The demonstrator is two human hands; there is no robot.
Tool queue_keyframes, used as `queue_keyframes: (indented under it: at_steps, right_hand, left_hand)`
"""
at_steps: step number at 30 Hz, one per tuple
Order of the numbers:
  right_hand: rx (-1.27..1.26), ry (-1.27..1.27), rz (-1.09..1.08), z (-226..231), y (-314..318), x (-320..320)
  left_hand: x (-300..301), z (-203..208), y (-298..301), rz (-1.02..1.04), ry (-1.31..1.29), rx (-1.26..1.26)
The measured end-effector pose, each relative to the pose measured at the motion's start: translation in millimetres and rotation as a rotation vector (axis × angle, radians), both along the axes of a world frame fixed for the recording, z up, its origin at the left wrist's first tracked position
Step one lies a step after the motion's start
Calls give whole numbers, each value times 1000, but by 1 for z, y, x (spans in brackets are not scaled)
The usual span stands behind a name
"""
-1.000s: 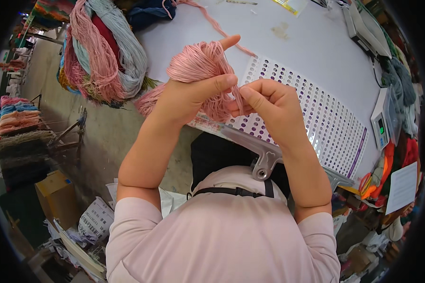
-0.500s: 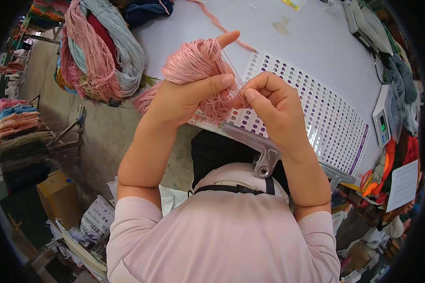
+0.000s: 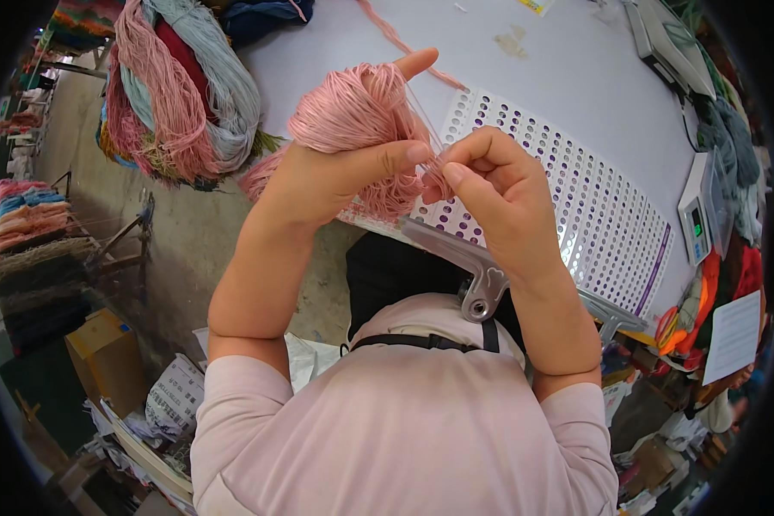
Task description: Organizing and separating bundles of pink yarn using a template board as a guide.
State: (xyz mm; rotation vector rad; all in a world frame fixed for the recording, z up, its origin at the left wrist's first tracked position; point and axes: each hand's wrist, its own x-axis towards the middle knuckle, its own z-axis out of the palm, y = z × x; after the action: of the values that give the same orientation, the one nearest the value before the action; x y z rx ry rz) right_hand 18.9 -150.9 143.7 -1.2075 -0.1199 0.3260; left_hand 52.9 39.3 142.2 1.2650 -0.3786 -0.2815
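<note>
A thick skein of pink thread (image 3: 344, 107) is looped around my left hand (image 3: 340, 172). That hand is closed on it, thumb across the strands and index finger stretched out past the top. My right hand (image 3: 499, 185) pinches a few fine strands drawn from the skein, fingertips close beside my left thumb. Under both hands lies a white board with rows of punched holes (image 3: 593, 198), held at the near table edge by a metal clip (image 3: 456, 254). A length of pink thread (image 3: 396, 39) runs across the table to the board's far corner.
Skeins of pink, pale blue and red yarn (image 3: 185, 95) hang at the table's left edge. To the right are a small scale with a green display (image 3: 695, 211), a grey device (image 3: 669, 43) and orange yarn (image 3: 675, 331). A cardboard box (image 3: 107, 357) stands lower left.
My left hand and the skein have shifted slightly left and up. My right hand keeps its pinch, and the strands between the hands are spread a little more.
</note>
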Motion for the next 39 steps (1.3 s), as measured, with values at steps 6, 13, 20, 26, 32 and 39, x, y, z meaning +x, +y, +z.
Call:
queue_keyframes:
  at_steps: [6,13,20,26,32,39]
  right_hand:
    - [-12,-8,1,0,-2,-1]
    - [130,15,11,1,0,-2]
    - [122,16,15,0,-1,-2]
    - [121,43,1,2,0,-2]
    - [127,30,5,2,0,-3]
    - [130,28,5,3,0,-3]
  left_hand:
    - [0,1,1,13,-6,-16]
    - [-2,5,2,-8,105,-19]
    - [-3,11,-1,13,151,-31]
    - [-1,10,-2,17,150,-21]
    - [-2,10,-1,20,142,-28]
    - [-3,12,-1,18,146,-31]
